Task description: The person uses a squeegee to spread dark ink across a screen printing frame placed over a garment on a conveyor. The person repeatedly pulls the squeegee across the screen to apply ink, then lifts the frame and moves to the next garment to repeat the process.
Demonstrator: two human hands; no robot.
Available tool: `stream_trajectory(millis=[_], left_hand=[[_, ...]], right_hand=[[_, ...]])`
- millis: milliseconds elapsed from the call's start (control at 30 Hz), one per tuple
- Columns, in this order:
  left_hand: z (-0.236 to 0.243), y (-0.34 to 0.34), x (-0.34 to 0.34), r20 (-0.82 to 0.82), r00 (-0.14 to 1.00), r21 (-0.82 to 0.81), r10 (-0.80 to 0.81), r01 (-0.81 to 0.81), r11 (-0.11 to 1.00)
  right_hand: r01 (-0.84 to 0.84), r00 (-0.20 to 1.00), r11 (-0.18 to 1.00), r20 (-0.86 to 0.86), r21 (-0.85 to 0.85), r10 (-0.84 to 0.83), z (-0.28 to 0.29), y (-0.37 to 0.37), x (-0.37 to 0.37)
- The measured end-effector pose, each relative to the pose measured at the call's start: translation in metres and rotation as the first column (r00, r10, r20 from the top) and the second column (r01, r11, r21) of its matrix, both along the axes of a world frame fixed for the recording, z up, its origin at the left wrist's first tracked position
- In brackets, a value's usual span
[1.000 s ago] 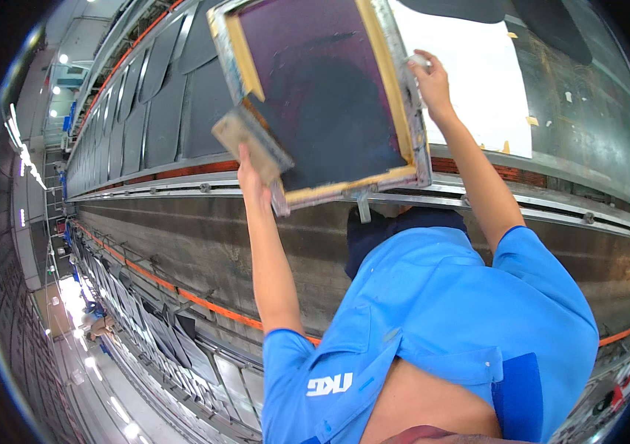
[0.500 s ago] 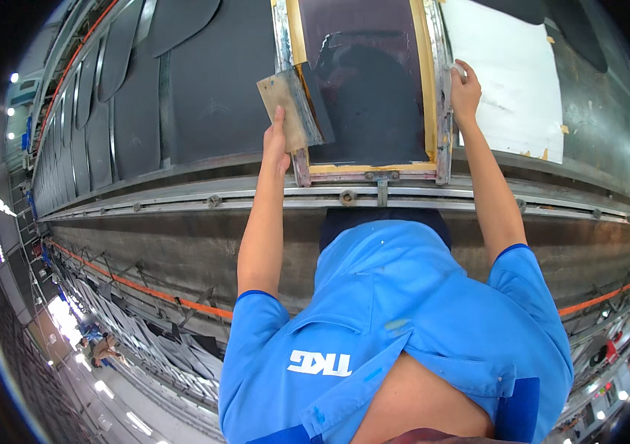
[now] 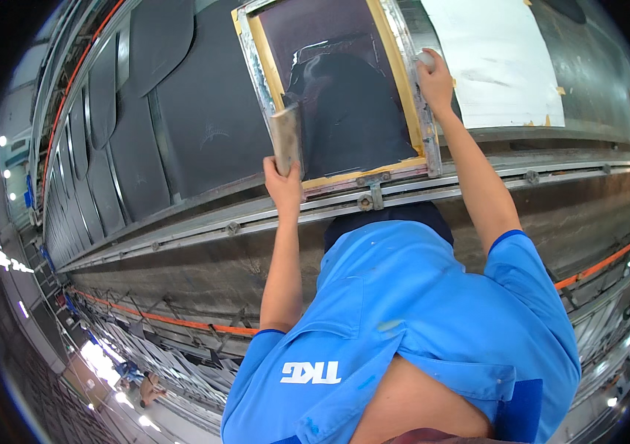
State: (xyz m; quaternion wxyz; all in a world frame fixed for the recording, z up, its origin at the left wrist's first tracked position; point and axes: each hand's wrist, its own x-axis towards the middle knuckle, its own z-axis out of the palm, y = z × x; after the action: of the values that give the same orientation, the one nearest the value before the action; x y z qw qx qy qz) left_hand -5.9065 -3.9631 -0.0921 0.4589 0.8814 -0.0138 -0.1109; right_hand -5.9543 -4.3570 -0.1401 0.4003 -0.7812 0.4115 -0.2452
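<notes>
My left hand [image 3: 283,185] is wrapped round a flat tan squeegee [image 3: 285,137], tilted nearly edge-on at the left side of a screen-printing frame [image 3: 257,70]. Its blade side faces the frame and is mostly hidden. Dark ink [image 3: 352,111] covers much of the mesh, with a wet, uneven edge toward the far end. Yellowish tape [image 3: 398,81] lines the frame's inside. At the frame's right bar, my right hand [image 3: 437,83] grips a small, whitish, rounded piece [image 3: 426,58], partly hidden by the fingers.
Dark cut sheets [image 3: 211,111] lie along the long table to the left. A white sheet [image 3: 503,66], taped at its corners, lies right of the frame. A metal rail [image 3: 470,180] with bolts runs along the near edge, and a clamp [image 3: 374,194] joins the frame there.
The squeegee has turned from showing its broad face to nearly edge-on. My right fingers have closed round the whitish piece. The whole view has tilted, and the frame appears slanted.
</notes>
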Motion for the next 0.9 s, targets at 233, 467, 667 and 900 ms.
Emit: stream_trajectory(millis=[233, 467, 667, 900], left_hand=[[0.021, -0.071, 0.016, -0.138, 0.853, 0.152, -0.504, 0.521, 0.840], [-0.027, -0.119, 0.105, -0.589, 0.181, -0.077, -0.787, 0.957, 0.278], [0.011, -0.152, 0.191, -0.454, 0.360, 0.150, -0.815, 0.933, 0.328], [0.015, -0.178, 0.179, 0.099, 0.716, 0.477, -0.691, 0.576, 0.664]], right_hand=[[-0.033, 0.990, 0.999, -0.135, -0.004, 0.032, -0.015, -0.006, -0.001], [-0.217, 0.945, 0.915, -0.308, -0.340, 0.110, -0.010, -0.021, -0.011], [-0.701, 0.713, 0.657, -0.271, -0.279, 0.646, 0.084, 0.001, 0.064], [-0.789, 0.552, 0.601, -0.574, -0.127, 0.604, 0.053, 0.012, 0.127]])
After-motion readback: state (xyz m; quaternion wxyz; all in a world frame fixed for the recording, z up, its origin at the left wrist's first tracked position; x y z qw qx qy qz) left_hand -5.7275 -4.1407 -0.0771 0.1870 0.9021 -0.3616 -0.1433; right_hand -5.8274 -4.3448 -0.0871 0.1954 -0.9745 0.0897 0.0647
